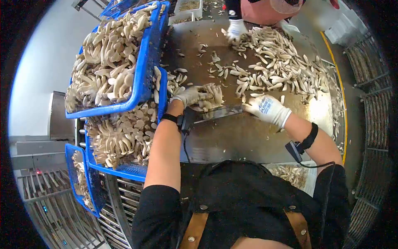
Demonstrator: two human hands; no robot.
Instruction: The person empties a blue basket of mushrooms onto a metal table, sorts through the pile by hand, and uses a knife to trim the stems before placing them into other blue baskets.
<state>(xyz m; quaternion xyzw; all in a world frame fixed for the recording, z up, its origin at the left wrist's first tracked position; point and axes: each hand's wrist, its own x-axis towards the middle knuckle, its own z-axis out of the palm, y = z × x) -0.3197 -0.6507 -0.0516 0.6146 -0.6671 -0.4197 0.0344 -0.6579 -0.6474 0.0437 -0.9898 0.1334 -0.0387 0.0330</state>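
My left hand [191,96], in a white glove, is closed around a clump of pale mushrooms [214,96] just above the metal table [219,143]. My right hand [267,109], also gloved, has its fingers wrapped at the right end of a knife [219,112]. The broad, shiny blade points left, beneath the clump and close to my left wrist. The knife's handle is hidden in my right hand. Loose mushrooms [176,83] lie to the left of my left hand, and a large pile of mushrooms [286,66] spreads beyond my right hand.
Blue crates [139,89] heaped with mushrooms are stacked at the left, beside a roller conveyor [120,207]. Across the table, a co-worker's gloved hand [236,31] touches mushrooms. A white bin [309,180] with mushroom pieces stands below the near edge. Racks [371,108] line the right.
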